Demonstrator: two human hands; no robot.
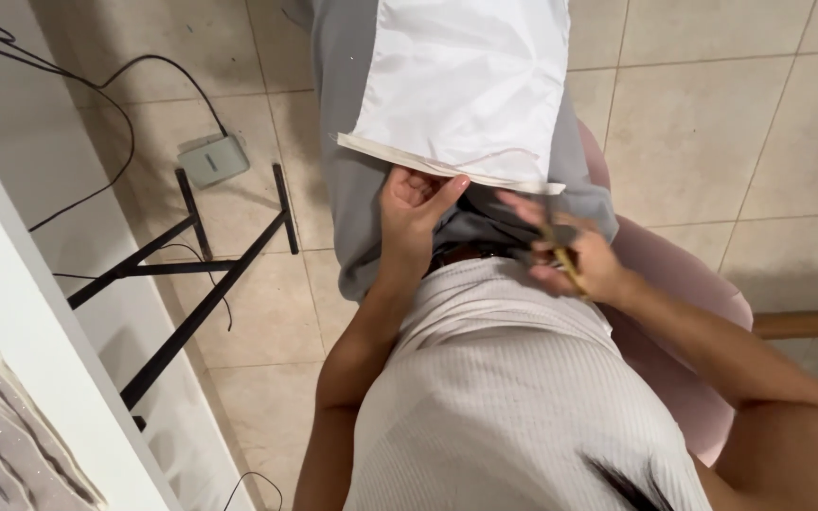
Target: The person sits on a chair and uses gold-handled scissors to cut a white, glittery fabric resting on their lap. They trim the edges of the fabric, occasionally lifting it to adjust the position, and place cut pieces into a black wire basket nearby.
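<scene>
At the far left a white desk (11, 312) runs along the edge of view, with a grey, glittery piece of cloth (11, 454) lying on its near corner. Under and beside it stands a black metal frame (191, 274) on the tiled floor (712, 123), with a small pale box (212, 159) trailing dark cables (78, 85) just beyond it. The person sits on a pink padded chair (684, 284), wearing a ribbed white top and grey trousers. A sheet of white fabric (466, 85) lies over the lap and hangs away from the body, its near edge folded into a cream-coloured hem. The left hand (409, 213) meets that hem from below, thumb pressed up against the edge, the grip pinching the white fabric near its left corner. To the right, the right hand (575, 255) is closed around a pair of scissors (556, 248) with yellowish handles, the blades pointing toward the right end of the hem; motion blur hides whether the blades touch the cloth. A wooden bar (807, 325) shows at the right edge, beside the chair.
</scene>
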